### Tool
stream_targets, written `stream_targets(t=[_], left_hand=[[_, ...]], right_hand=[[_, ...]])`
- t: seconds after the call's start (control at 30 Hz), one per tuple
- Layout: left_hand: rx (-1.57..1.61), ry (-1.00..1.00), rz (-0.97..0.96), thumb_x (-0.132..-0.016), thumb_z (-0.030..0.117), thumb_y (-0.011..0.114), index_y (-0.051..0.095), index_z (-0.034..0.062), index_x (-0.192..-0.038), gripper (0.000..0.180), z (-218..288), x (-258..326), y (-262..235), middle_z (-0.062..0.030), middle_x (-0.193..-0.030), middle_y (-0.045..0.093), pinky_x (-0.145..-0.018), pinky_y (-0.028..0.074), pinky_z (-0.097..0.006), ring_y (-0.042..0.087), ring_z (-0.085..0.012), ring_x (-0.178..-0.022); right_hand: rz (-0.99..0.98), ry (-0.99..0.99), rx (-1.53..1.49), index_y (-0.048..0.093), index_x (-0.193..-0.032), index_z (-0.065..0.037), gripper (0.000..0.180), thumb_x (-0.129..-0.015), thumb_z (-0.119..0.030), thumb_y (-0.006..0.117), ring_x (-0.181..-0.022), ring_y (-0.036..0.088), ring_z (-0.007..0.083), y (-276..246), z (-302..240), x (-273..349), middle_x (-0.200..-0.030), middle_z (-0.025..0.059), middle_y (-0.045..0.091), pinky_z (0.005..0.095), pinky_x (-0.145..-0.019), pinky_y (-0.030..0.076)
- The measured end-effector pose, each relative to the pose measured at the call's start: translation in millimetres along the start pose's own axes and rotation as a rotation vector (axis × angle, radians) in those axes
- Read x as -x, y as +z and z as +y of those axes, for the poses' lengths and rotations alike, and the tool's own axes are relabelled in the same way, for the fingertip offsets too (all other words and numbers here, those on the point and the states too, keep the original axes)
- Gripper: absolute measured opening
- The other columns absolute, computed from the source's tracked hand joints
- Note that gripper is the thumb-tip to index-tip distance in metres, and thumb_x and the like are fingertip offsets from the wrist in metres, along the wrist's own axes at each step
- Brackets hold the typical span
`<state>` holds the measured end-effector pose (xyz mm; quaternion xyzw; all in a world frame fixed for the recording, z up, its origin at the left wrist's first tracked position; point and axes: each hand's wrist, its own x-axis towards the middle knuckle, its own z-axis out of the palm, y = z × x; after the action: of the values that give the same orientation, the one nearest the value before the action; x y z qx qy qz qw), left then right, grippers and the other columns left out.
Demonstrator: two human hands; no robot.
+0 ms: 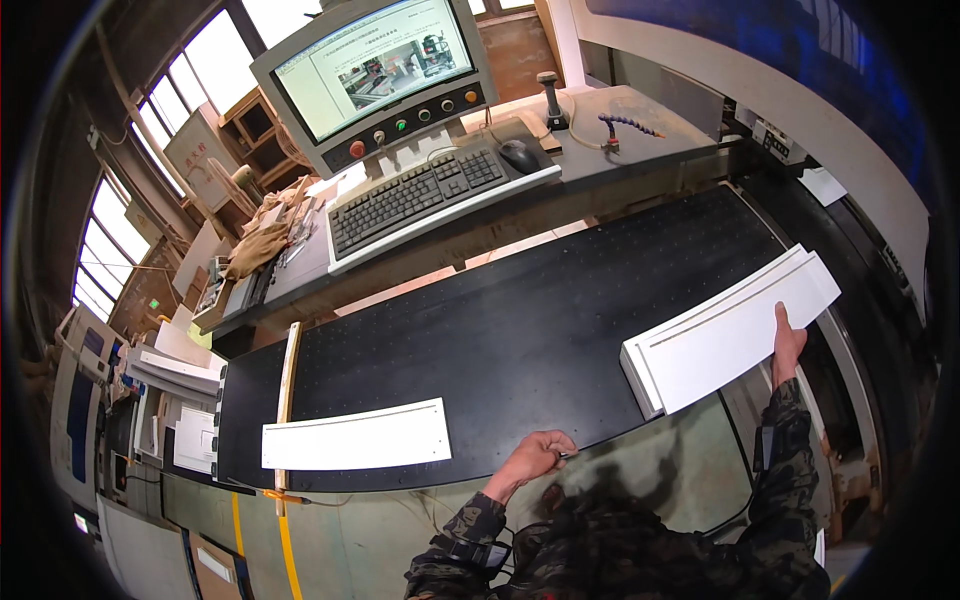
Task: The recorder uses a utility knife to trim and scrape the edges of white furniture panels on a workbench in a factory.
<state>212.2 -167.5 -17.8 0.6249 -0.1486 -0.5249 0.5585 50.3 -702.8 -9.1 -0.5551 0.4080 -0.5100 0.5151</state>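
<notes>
My right hand (788, 345) grips the near edge of the top white board (735, 335), thumb on its face and the other fingers hidden. Beneath lie more white boards, one with a groove along its far side; the stack rests on the right part of a black worktable (520, 340). At the table's front edge is my left hand (535, 460), its fingers curled together. Whether it holds anything small is not clear. Left of it, a separate white board (358, 437) with small holes near its ends lies flat, partly over a wooden strip (288, 375).
Behind the table stands a console with a monitor (385, 65), control buttons, keyboard (415, 195) and mouse (518, 156). A handheld scanner (550, 100) and a segmented blue hose (635, 125) are to its right. A large machine housing (800, 80) rises at far right. Panels (190, 440) stand at left.
</notes>
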Motion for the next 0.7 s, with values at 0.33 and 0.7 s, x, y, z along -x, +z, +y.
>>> stream_targets(t=[0.33,0.7], left_hand=[[-0.020,0.002,-0.073,-0.085,-0.013,0.044,0.067,0.0001,-0.112,0.038,-9,-14,7,-0.0074,-0.112,0.072,-0.069,0.050,-0.023,0.066,-0.0098,-0.086],[-0.105,0.009,0.058,-0.087,-0.009,0.047,0.068,-0.0010,-0.119,0.039,17,-1,-4,-0.0085,-0.113,0.072,-0.071,0.055,-0.025,0.068,-0.0104,-0.081]], right_hand=[[-0.012,0.042,0.006,0.059,-0.132,0.013,0.050,-0.095,-0.018,0.072,-0.113,0.066,0.0249,1,-5,2,-0.127,0.0183,0.068,0.0353,-0.097,0.051],[0.000,0.056,0.030,0.061,-0.129,0.014,0.049,-0.095,-0.018,0.072,-0.111,0.067,0.0239,4,-10,7,-0.125,0.0183,0.069,0.0353,-0.095,0.051]])
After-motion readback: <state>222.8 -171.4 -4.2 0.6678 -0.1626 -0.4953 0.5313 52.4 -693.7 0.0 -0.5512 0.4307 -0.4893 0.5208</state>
